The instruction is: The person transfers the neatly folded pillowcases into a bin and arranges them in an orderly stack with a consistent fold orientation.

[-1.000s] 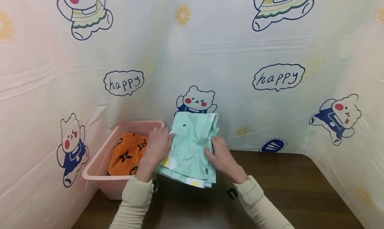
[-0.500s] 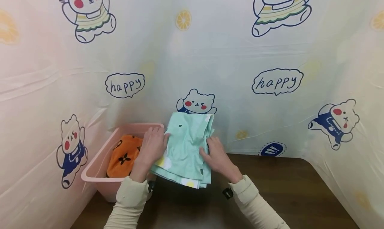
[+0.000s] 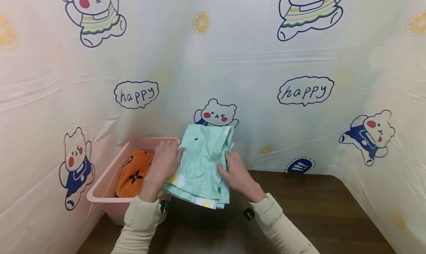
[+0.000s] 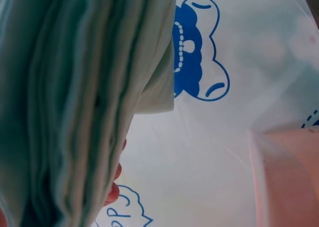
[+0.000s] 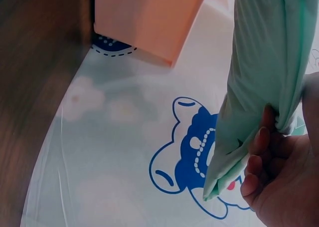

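Observation:
A folded mint-green cloth (image 3: 201, 161) with white and yellow patches is held up above the table between both hands. Its left edge is gripped by my left hand (image 3: 164, 161), whose fingertips show behind the layers in the left wrist view. On the opposite edge my right hand (image 3: 237, 172) pinches the cloth (image 5: 264, 67), with fingers curled behind it in the right wrist view. Just left of the left hand stands a pink bin (image 3: 96, 195) with an orange cloth (image 3: 133, 176) bearing black motifs inside. The left forearm hides part of the bin.
The dark wooden table (image 3: 299, 209) extends to the right and front. A pale printed curtain (image 3: 259, 43) with cartoon bears surrounds the back and both sides, close behind the bin.
Both hands and the mint-green cloth have shifted slightly left, toward the bin. The grip on the cloth looks the same. The head view has tilted a little.

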{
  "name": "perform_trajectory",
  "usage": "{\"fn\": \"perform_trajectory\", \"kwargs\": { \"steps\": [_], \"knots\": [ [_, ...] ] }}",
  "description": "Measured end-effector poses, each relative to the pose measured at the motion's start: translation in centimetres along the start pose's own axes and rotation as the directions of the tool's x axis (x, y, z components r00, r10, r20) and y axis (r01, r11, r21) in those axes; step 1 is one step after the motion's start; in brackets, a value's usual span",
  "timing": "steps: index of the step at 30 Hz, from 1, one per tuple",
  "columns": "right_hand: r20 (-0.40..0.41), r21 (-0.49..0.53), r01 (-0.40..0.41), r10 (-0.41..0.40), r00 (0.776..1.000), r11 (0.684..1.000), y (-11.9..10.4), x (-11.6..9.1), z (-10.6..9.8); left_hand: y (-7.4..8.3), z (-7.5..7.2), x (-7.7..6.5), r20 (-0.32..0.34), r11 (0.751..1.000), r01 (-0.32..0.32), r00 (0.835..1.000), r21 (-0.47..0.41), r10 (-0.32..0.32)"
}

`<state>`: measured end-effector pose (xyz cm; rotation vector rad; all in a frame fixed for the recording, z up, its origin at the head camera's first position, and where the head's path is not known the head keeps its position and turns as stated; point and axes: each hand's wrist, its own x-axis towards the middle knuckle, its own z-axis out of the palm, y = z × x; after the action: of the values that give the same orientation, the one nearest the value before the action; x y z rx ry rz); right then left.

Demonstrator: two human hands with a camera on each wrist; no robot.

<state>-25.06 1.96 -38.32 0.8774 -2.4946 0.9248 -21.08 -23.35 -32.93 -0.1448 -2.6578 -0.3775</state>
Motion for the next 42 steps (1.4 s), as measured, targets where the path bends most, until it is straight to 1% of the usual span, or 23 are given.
{"fn": "perform_trajectory", "kwargs": {
  "steps": [5,10,17,21,26,31,38,42],
  "knots": [
    [0.005,-0.009,-0.001,0.001,1.0,1.0,0.0,0.0,0.2,-0.1,-0.2,-0.1,-0.003,1.0,-0.01,1.0,0.003,0.01],
    [0.02,0.0,-0.009,0.009,1.0,1.0,-0.4,0.2,0.4,-0.4,-0.5,-0.2,-0.001,1.0,0.003,1.0,-0.006,-0.003],
    [0.023,0.008,-0.005,0.005,1.0,1.0,-0.9,0.9,0.1,-0.8,-0.8,0.3,-0.027,1.0,0.002,1.0,-0.005,-0.002],
    [0.015,0.007,0.002,-0.003,1.0,1.0,-1.1,1.0,0.0,-0.9,-0.9,0.4,-0.017,1.0,0.006,1.0,-0.006,-0.006],
    [0.03,0.009,0.003,-0.003,1.0,1.0,-1.2,1.0,0.2,-1.1,-1.0,0.2,0.001,1.0,0.018,1.0,-0.011,-0.018],
    [0.045,0.009,0.014,-0.014,0.999,1.0,-1.3,1.1,0.4,-1.5,-1.3,-0.1,-0.002,1.0,0.016,1.0,-0.012,-0.016],
    [0.041,-0.007,0.056,-0.056,0.998,0.998,-1.6,1.8,0.5,-2.2,-1.8,-0.2,-0.018,0.999,0.028,0.999,-0.018,-0.028],
    [0.07,-0.021,0.062,-0.06,0.996,0.998,-2.1,2.1,0.5,-2.7,-2.1,-0.5,-0.021,0.999,0.04,0.999,-0.016,-0.04]
  ]
}}
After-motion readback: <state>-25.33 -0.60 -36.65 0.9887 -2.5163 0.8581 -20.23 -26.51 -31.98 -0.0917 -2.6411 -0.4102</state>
